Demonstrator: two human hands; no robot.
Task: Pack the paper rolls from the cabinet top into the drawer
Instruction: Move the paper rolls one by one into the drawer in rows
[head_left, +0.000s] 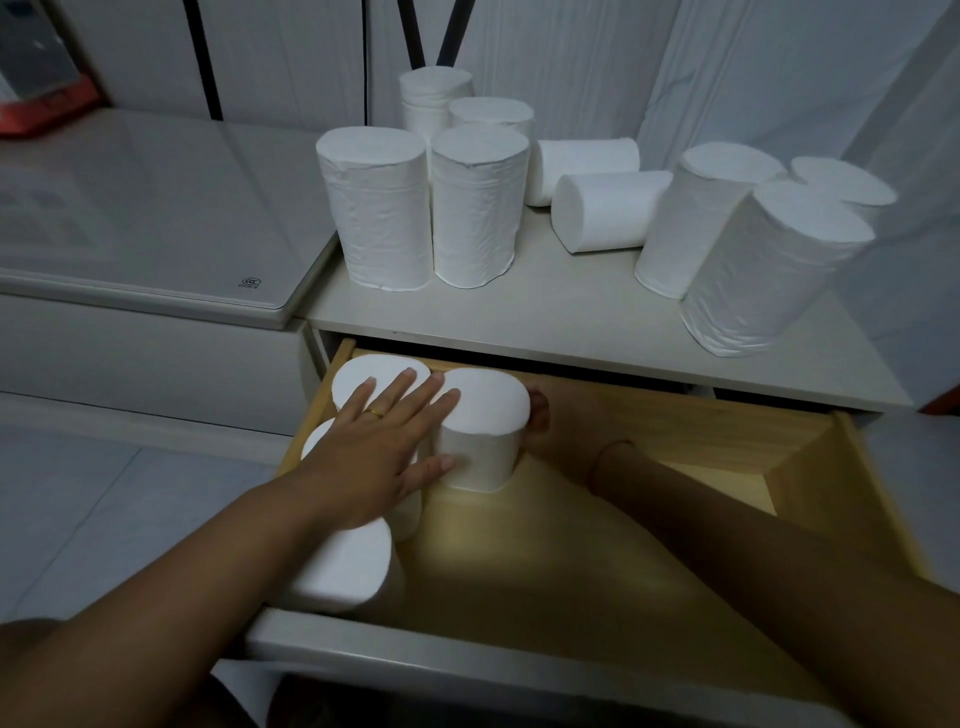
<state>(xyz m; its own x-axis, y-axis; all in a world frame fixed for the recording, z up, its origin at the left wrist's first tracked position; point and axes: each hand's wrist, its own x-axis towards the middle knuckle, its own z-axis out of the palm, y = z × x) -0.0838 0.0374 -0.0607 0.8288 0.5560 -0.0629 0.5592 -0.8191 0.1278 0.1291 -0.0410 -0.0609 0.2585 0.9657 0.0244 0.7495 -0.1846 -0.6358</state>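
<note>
An open wooden drawer (675, 431) sits below a cabinet top (571, 312). At the drawer's left, three rolls (343, 571) stand in a column, front to back. The left hand (374, 457) lies flat across them, fingers spread, thumb touching a fourth roll (483, 431) just beside. The right hand (556, 431), in shadow, rests against that roll's right side; its fingers are mostly hidden, so I cannot tell its grip. About nine loose rolls (475, 208) wait on the cabinet top, two lying down. Packing looks under halfway.
</note>
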